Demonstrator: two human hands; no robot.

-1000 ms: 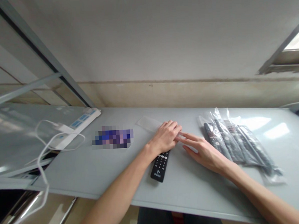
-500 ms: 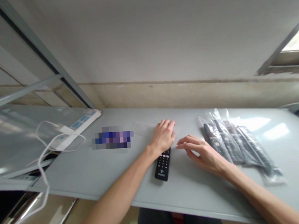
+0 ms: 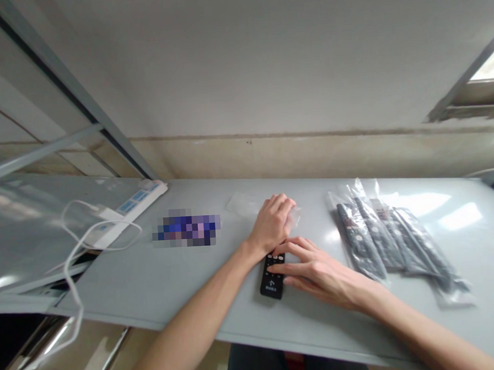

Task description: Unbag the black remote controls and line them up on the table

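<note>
Left hand (image 3: 271, 223) curled closed on a clear plastic bag (image 3: 294, 218) | right hand (image 3: 318, 272) fingers across the lower end of a black remote (image 3: 272, 280), firmness of grip unclear | remote flat on gray table (image 3: 153, 300), between hands | bagged remotes (image 3: 390, 238) right | power strip (image 3: 136, 204) far left

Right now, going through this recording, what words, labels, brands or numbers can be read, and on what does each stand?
No text is legible enough to quote.
Black remote control: white symbol and printed line near its lower end, too small to read.
White power strip: blue labels, too small to read.
Bagged remotes: button markings, too small to read.
Pixelated patch: blurred, unreadable.
</note>
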